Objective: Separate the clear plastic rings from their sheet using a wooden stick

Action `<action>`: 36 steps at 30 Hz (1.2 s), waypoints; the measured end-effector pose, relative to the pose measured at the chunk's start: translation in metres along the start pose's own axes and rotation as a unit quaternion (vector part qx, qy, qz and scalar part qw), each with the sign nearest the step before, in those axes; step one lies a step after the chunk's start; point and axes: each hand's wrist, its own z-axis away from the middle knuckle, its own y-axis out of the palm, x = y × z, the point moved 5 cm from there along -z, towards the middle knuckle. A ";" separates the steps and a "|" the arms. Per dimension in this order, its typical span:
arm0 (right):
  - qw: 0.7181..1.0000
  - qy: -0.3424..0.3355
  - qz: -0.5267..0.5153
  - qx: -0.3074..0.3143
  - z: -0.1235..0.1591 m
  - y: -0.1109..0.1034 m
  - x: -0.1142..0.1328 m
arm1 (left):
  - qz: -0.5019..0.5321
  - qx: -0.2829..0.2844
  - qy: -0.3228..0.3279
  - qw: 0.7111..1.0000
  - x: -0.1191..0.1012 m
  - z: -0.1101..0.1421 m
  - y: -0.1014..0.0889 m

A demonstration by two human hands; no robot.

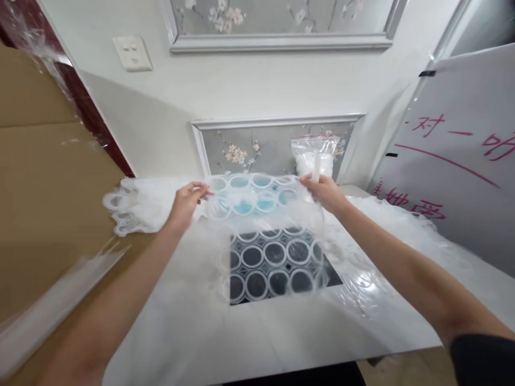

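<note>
My left hand (188, 201) and right hand (325, 191) pinch opposite sides of a ringed plastic sheet (251, 199) that wants even tension.

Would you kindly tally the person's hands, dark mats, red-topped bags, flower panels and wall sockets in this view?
Hands: 2 (left hand, right hand)
Dark mat: 1
Red-topped bag: 1
Flower panels: 2 (upper panel, lower panel)
Wall socket: 1
Total: 7
</note>
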 end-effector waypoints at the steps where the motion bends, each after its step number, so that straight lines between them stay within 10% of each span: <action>1: 1.000 -0.012 -0.001 -0.011 -0.015 0.002 0.011 | 0.005 -0.025 -0.001 1.000 -0.011 -0.017 -0.011; 6: 0.996 -0.089 -0.010 -0.013 -0.067 0.013 0.072 | 0.053 -0.072 0.061 0.994 -0.079 -0.075 -0.037; 10: 0.994 -0.098 -0.036 0.024 -0.053 -0.002 0.082 | 0.032 0.022 0.106 0.994 -0.095 -0.051 -0.044; 14: 0.989 -0.026 0.107 0.100 0.014 -0.027 0.036 | -0.059 0.188 0.056 0.979 -0.042 0.039 -0.044; 18: 0.896 0.038 0.309 0.318 0.105 -0.031 -0.029 | -0.178 0.429 -0.044 0.885 0.028 0.149 -0.027; 21: 0.814 0.102 0.340 0.460 0.145 -0.031 -0.056 | -0.173 0.522 -0.077 0.831 0.051 0.187 -0.020; 25: 0.798 0.134 0.324 0.490 0.121 -0.021 -0.058 | -0.204 0.450 -0.082 0.866 0.066 0.139 -0.015; 28: 0.857 0.098 0.378 0.337 0.064 -0.001 -0.060 | -0.302 0.319 -0.067 0.896 0.088 0.074 -0.004; 31: 0.835 0.114 0.522 0.135 0.022 0.019 -0.081 | -0.364 0.255 -0.058 0.894 0.115 0.028 0.019; 36: 0.814 0.133 0.555 0.105 0.002 0.051 -0.123 | -0.398 0.244 -0.018 0.884 0.133 0.001 0.046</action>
